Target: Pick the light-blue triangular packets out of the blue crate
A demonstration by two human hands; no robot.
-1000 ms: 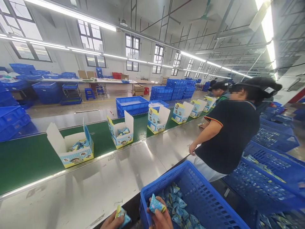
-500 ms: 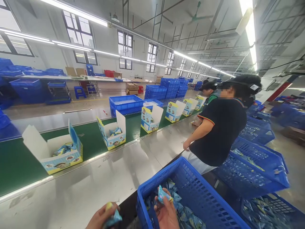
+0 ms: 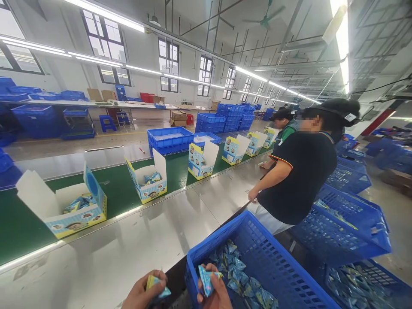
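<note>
A: What do my hands hold right now?

B: My left hand (image 3: pixel 143 294) is closed around a small packet (image 3: pixel 156 286) with a yellow and blue wrapper, low over the near edge of the steel table (image 3: pixel 135 244). My right hand (image 3: pixel 214 292) is pinched shut on a second blue packet (image 3: pixel 206 279), which stands up between thumb and fingers just inside the near left corner of the blue crate (image 3: pixel 257 257).

A: Has anything changed since half a second ago?

B: A little. My right hand now sits lower and closer to the crate's near wall, and its packet is tipped more upright. My left hand has shifted slightly to the right, so the two hands are nearer each other, though still apart. The loose packets (image 3: pixel 238 274) in the crate lie as they did.

A: And on the belt?

B: The open boxes have all slid left along the green belt (image 3: pixel 122 193). The nearest box (image 3: pixel 71 206), with packets showing inside, is closer to the left end than before. The second box (image 3: pixel 148 180) and the third box (image 3: pixel 199 159) follow it in line, each moved the same way.

A: Who else is there?

B: A co-worker (image 3: pixel 299 171) in a dark shirt stands at the table's right edge, one hand resting on the edge, in much the same pose as before. More blue crates (image 3: pixel 341 227) sit beside that person.
</note>
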